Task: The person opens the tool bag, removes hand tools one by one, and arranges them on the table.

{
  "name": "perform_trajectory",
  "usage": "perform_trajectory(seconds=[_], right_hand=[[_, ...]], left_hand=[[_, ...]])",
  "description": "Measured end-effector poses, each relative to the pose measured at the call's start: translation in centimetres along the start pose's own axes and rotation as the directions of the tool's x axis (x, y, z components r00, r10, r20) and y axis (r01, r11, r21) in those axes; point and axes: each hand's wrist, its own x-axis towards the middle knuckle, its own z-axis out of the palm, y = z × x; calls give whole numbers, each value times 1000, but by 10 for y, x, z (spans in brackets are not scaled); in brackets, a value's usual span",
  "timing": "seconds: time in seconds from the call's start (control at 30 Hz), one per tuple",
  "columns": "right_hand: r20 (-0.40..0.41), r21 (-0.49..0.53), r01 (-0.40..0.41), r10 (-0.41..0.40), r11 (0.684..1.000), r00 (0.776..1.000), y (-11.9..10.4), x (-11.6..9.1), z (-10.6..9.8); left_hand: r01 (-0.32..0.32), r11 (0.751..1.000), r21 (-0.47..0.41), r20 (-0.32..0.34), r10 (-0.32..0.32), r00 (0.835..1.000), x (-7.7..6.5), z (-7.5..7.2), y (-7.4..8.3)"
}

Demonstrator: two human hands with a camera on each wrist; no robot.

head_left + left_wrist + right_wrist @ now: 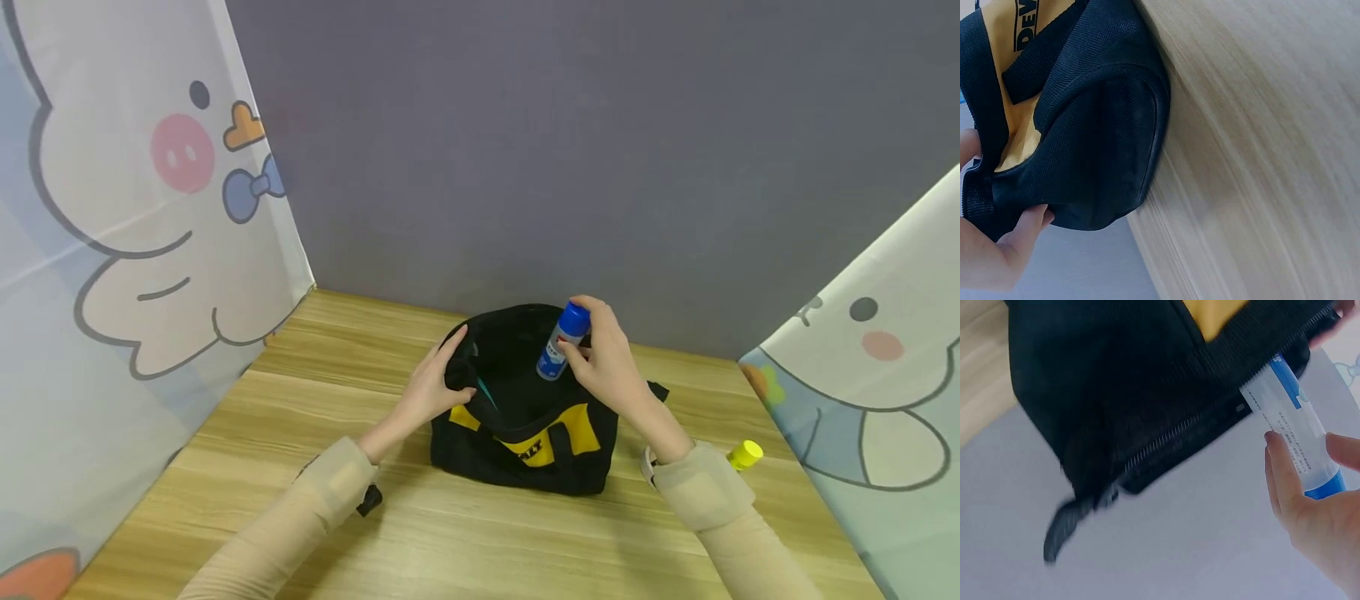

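A black and yellow tool bag [517, 454] stands on the wooden table with its zipped top spread wide. My left hand [435, 385] grips the bag's left rim, thumb on one side and fingers on the other; the left wrist view shows this hand [997, 250] pinching the dark fabric. In my right hand [611, 367] is a spray can [555, 354] with a blue cap, tilted over the bag's opening. The right wrist view shows the can [1291, 425] between thumb and fingers, its lower end behind the zippered edge [1166, 440].
A bright yellow cap [746, 454] of some item shows beside my right sleeve, on the table's right side. A small black strap end [370, 500] lies by my left wrist. A grey panel [600, 150] rises behind the table [300, 400], with cartoon-printed cloths [150, 275] at both sides.
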Motion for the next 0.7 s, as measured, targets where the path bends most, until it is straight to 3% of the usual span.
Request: perform_trajectory(seconds=[0.17,0.37,0.7], right_hand=[[-81,-81,39,-45,996,996,-6,-13,-23],[-98,-125,11,-24,992,995,-13,-27,-44],[-111,-95,-18,7,995,994,-15,-36,-51]], left_hand=[[-22,1000,-3,21,22,1000,1,1,1],[-50,999,8,19,50,999,3,-4,0],[-16,999,32,18,15,1000,-4,-34,-17]])
